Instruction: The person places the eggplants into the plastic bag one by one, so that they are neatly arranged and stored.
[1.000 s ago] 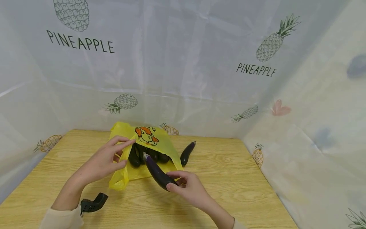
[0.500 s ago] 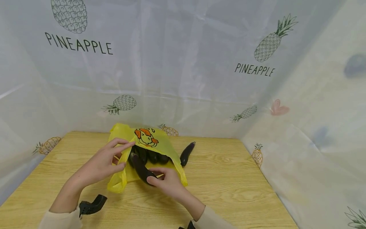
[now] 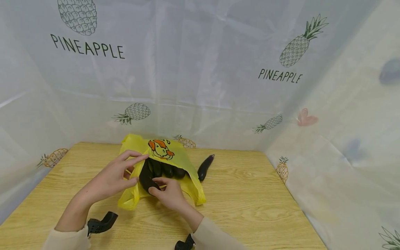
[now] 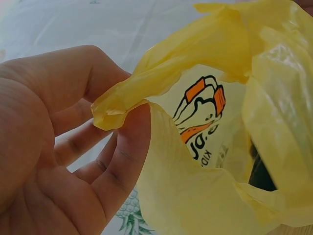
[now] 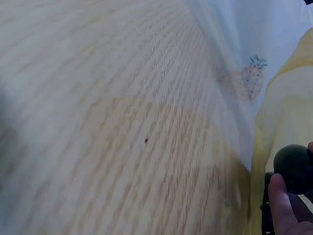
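Observation:
A yellow plastic bag [image 3: 182,156] with an orange-and-black cartoon print lies on the table, its mouth facing me. My left hand [image 3: 109,175] holds up the left side of that mouth; the left wrist view has a folded strip of the bag [image 4: 142,90] between thumb and fingers. With thumb and fingertips my right hand [image 3: 171,195] pinches the near end of a dark purple eggplant [image 3: 145,177], whose far end reaches into the bag's left side. Several more eggplants [image 3: 168,170] lie inside, their far parts covered by the bag. In the right wrist view the held eggplant's rounded end [image 5: 292,166] shows.
Just right of the bag, a single eggplant [image 3: 206,167] lies on the wooden table [image 3: 250,201]. White curtains [image 3: 200,69] with pineapple prints hang behind and on both sides. Black camera mounts sit at my left wrist [image 3: 101,223] and right wrist [image 3: 185,243].
My right hand has carried the eggplant leftward and into the bag's mouth, from in front of the opening. The left hand keeps its place at the bag's edge.

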`<action>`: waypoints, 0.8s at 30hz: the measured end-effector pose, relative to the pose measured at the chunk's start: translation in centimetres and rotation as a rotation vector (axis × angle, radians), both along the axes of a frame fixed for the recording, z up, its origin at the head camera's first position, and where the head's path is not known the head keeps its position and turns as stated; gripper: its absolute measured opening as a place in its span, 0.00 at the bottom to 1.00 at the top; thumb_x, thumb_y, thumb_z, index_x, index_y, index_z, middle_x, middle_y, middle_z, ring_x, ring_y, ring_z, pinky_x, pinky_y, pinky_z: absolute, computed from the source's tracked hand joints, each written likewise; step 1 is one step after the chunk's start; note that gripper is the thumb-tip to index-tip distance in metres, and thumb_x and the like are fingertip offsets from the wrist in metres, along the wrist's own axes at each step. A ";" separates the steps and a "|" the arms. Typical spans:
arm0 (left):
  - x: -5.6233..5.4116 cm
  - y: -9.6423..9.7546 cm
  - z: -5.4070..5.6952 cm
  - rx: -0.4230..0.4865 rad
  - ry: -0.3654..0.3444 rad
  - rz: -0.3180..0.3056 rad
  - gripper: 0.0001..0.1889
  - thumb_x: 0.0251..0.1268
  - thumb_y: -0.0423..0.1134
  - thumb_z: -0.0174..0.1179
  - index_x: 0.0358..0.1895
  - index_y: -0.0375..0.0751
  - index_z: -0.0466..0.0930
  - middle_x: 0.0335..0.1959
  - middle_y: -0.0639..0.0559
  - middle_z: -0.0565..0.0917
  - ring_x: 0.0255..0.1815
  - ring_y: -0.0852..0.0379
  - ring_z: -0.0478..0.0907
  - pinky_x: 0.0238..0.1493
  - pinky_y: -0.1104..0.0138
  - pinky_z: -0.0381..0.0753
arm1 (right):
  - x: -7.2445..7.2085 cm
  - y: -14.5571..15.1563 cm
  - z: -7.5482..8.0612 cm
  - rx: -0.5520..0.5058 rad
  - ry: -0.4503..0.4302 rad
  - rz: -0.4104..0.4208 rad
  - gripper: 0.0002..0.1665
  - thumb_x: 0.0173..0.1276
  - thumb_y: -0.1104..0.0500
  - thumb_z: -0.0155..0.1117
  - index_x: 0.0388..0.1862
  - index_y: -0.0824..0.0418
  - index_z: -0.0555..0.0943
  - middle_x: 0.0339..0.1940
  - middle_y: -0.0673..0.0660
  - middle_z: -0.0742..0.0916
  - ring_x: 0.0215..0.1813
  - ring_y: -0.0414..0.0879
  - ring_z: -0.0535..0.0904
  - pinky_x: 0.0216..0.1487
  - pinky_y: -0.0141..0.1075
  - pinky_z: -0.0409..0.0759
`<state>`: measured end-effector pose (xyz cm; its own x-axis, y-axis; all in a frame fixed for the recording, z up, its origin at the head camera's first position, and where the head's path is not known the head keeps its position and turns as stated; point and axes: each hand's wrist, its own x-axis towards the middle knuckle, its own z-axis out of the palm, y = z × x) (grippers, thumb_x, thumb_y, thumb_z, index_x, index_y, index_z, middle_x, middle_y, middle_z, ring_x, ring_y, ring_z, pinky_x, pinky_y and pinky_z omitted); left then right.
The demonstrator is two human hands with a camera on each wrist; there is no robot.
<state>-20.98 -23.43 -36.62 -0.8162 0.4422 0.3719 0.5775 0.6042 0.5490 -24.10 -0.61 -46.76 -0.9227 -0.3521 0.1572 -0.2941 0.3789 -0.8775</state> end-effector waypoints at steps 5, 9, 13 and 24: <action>0.0 0.0 0.0 -0.007 0.012 -0.001 0.39 0.64 0.25 0.71 0.79 0.42 0.72 0.71 0.45 0.71 0.39 0.66 0.73 0.39 0.69 0.84 | -0.3 -1.1 -0.2 0.014 0.020 -0.007 0.23 0.70 0.53 0.74 0.61 0.60 0.89 0.49 0.53 0.91 0.39 0.34 0.83 0.39 0.27 0.83; 0.0 0.0 0.0 -0.006 0.016 -0.003 0.39 0.64 0.25 0.71 0.79 0.42 0.72 0.70 0.45 0.71 0.38 0.66 0.72 0.39 0.69 0.84 | -0.4 -1.9 -0.5 0.031 0.030 -0.033 0.22 0.69 0.52 0.75 0.60 0.59 0.89 0.47 0.50 0.91 0.40 0.34 0.83 0.40 0.27 0.83; 0.0 0.0 0.1 -0.004 0.013 -0.005 0.39 0.64 0.24 0.71 0.79 0.41 0.72 0.70 0.45 0.71 0.39 0.66 0.72 0.40 0.69 0.84 | -0.6 -2.4 -0.9 0.049 0.040 -0.046 0.22 0.69 0.52 0.76 0.58 0.59 0.90 0.46 0.50 0.92 0.40 0.33 0.83 0.40 0.27 0.83; 0.1 -0.2 0.0 0.009 -0.011 -0.013 0.38 0.64 0.24 0.70 0.79 0.41 0.72 0.70 0.46 0.71 0.38 0.65 0.71 0.38 0.69 0.81 | -0.9 -2.8 -1.7 0.112 -0.004 -0.059 0.21 0.68 0.52 0.76 0.58 0.57 0.90 0.46 0.45 0.91 0.37 0.32 0.79 0.36 0.27 0.78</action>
<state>-20.85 -23.65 -36.58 -0.8145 0.4496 0.3668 0.5791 0.5916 0.5609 -25.00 -3.39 -48.42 -0.9429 -0.3121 0.1163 -0.2649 0.4914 -0.8297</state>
